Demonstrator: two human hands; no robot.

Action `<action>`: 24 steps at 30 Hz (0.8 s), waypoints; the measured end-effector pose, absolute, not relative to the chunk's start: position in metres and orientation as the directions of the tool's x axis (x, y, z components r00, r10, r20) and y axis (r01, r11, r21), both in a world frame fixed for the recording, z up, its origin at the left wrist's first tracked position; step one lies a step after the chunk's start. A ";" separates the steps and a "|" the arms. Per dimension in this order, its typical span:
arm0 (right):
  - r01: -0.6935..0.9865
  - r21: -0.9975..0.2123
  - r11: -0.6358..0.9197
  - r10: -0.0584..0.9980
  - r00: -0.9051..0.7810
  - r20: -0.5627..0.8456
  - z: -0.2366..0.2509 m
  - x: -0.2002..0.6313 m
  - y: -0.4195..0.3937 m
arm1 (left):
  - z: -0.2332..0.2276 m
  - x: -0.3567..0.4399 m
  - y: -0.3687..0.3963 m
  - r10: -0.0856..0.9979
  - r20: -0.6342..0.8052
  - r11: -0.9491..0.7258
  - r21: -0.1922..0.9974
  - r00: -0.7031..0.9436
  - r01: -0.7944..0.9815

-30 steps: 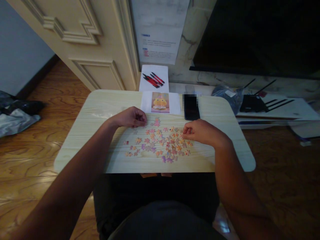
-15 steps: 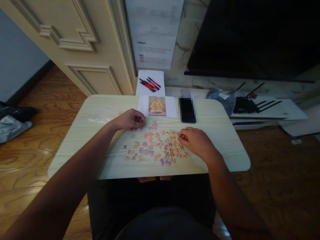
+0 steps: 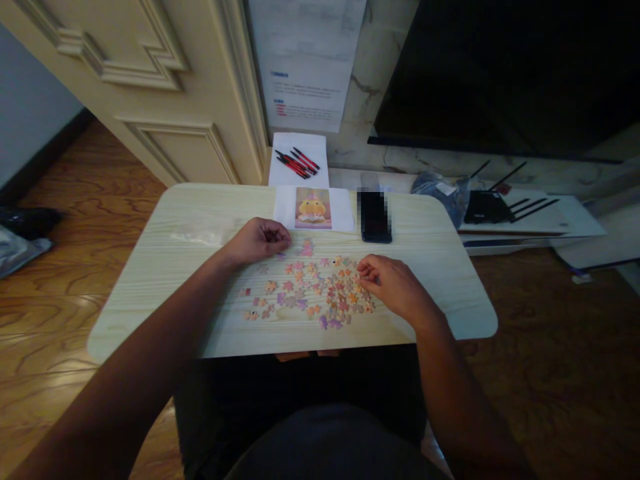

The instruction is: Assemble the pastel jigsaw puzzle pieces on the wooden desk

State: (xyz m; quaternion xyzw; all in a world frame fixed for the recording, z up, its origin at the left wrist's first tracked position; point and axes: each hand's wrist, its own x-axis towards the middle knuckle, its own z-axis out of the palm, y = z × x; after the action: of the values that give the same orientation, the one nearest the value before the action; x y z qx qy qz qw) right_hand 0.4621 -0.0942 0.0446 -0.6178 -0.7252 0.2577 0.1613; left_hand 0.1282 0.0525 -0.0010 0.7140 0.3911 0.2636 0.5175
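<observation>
Small jigsaw puzzle pieces (image 3: 343, 297) in orange, pink and purple lie loose on a pale wood-grain table (image 3: 150, 300), densest at the right. My left hand (image 3: 257, 240) rests at the upper left of them, fingers curled, beside a purple piece partly under it. Whatever those fingers hold, if anything, is hidden. At the pile's right edge, my right hand (image 3: 387, 277) has its fingertips pinched together among orange pieces; what is between them is too small to make out. A few joined-looking pink pieces (image 3: 307, 248) lie just right of my left hand.
A printed picture of a yellow cartoon figure (image 3: 313, 209) lies at the table's back edge, with a black phone (image 3: 376, 220) to its right. Clear plastic (image 3: 200, 230) lies at the left. Behind are red-and-black pens (image 3: 299, 163) on white paper and a router (image 3: 487, 208).
The view has shifted slightly. Both hands stay near the same places, and the right fingers have shifted a little at the pile's edge. The pieces look unchanged.
</observation>
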 end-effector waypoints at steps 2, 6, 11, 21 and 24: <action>0.792 -0.604 0.092 0.980 -0.180 -0.088 0.044 0.462 -0.096 | 0.000 0.128 0.052 0.835 -0.023 -0.164 0.943 0.549 0.288; 0.766 -0.637 0.092 0.978 -0.189 -0.085 0.041 0.462 -0.097 | -0.001 0.128 0.052 0.842 -0.013 -0.166 0.945 0.539 0.282; 0.747 -0.655 0.118 0.969 -0.231 -0.089 0.040 0.464 -0.093 | -0.003 0.127 0.053 0.837 -0.008 -0.179 0.941 0.547 0.287; 0.400 -0.916 -0.020 0.880 -0.427 -0.206 0.052 0.451 -0.045 | -0.009 0.127 0.053 0.828 0.027 -0.206 0.944 0.561 0.258; 0.359 -0.929 -0.091 0.846 -0.464 -0.261 0.055 0.441 -0.024 | -0.009 0.129 0.053 0.823 0.035 -0.208 0.948 0.567 0.243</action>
State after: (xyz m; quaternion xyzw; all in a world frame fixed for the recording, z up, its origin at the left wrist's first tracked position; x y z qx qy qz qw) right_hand 0.4411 -0.0239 0.0551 -0.4712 -0.6393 0.5685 0.2146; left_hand 0.1286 0.0525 -0.0086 0.7232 0.3686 0.2844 0.5102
